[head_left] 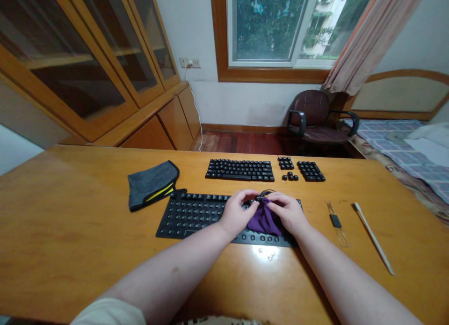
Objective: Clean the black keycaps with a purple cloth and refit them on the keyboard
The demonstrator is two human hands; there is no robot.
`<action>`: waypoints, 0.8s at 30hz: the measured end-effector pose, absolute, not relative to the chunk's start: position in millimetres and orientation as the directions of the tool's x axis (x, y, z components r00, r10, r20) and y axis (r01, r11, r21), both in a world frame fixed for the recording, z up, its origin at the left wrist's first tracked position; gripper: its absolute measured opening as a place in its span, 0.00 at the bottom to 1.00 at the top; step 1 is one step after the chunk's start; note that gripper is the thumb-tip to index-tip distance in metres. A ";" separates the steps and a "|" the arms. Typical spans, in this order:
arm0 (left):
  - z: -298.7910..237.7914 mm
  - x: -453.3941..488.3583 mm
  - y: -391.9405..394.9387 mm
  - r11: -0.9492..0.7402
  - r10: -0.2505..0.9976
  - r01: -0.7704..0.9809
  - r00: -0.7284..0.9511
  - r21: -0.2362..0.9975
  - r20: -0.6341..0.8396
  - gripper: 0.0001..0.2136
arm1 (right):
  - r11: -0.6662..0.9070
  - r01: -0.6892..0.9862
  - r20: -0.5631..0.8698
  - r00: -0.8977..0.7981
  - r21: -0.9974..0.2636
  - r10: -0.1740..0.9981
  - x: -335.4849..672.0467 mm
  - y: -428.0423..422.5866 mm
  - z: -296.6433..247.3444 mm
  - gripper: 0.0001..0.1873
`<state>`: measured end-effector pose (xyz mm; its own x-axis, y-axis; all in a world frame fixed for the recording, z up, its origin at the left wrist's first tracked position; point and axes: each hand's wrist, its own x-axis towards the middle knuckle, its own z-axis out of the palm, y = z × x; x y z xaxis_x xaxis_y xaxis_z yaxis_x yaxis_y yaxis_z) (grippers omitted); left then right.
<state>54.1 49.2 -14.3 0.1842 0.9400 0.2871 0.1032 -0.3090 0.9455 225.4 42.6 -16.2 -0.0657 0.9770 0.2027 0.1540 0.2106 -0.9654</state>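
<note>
A black keyboard [196, 215] with its keycaps off lies on the desk, rows of bare switches showing. Over its right part a bunched purple cloth [264, 222] hangs down from my fingers. My right hand [289, 213] pinches the top of this cloth between thumb and fingers. Close beside it, my left hand [240, 213] is closed with thumb and index finger near the cloth's upper edge; what lies between them is too small to make out. A thin black cable [268, 191] loops just behind the fingertips.
Black keycaps [240, 169] are laid out in keyboard order behind, with number-pad keycaps [311, 171] at the right. A folded grey cloth [150, 182] lies left. At right are a wire keycap puller [336, 220] and a pale stick [373, 236]. A chair [312, 114] stands beyond the desk.
</note>
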 end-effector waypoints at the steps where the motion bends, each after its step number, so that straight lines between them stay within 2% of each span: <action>1: -15.1 53.9 49.3 -0.306 0.942 0.098 0.176 0.947 0.287 0.11 | 0.196 0.151 0.191 -0.051 -0.969 0.980 225.2 42.7 -16.3 0.03; 5: -11.3 52.1 48.7 -0.348 0.920 0.097 0.224 0.932 0.320 0.09 | 0.150 0.140 0.151 -0.006 -0.979 0.989 223.8 42.5 -14.9 0.05; 11: -0.3 50.4 48.0 -0.420 0.883 0.152 0.294 0.895 0.365 0.08 | 0.194 0.181 0.187 -0.055 -0.964 0.981 223.5 42.2 -12.9 0.05; 16: -4.5 51.0 49.4 -0.338 0.928 0.179 0.227 0.924 0.296 0.08 | 0.210 0.160 0.201 -0.073 -0.965 0.977 223.9 41.6 -11.1 0.04; 20: -6.8 52.3 49.2 -0.215 0.958 0.102 0.213 0.971 0.190 0.10 | 0.205 0.152 0.191 -0.103 -0.967 0.976 222.6 40.8 -9.5 0.08; 24: -4.3 53.9 48.3 -0.140 0.964 0.054 0.234 0.989 0.124 0.08 | 0.203 0.147 0.193 -0.078 -0.968 0.978 223.2 41.6 -11.5 0.05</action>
<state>53.9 48.3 -4.3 0.2342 0.9643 0.1236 0.0542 -0.1398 0.9887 223.2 41.6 -11.5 -0.0779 0.9781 0.1929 0.1469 0.2027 -0.9682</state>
